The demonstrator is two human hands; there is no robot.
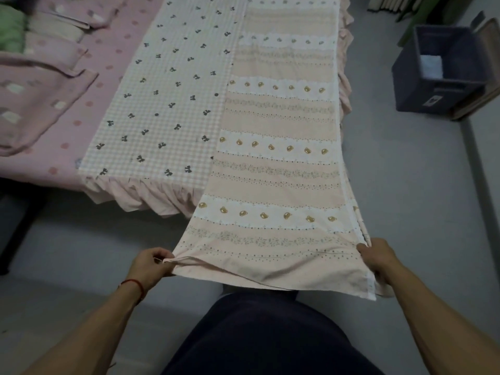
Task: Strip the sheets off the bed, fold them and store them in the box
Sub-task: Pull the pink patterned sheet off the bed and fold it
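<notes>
Peach striped sheet [276, 163] runs lengthwise away up the bed, near corners pinched in left grip [151, 262] and right grip [377, 257].

No words or numbers can be read anywhere. The dark box [443, 74] on the floor has a small white sticker [432, 100] on its front, but it is too blurry to read.
</notes>
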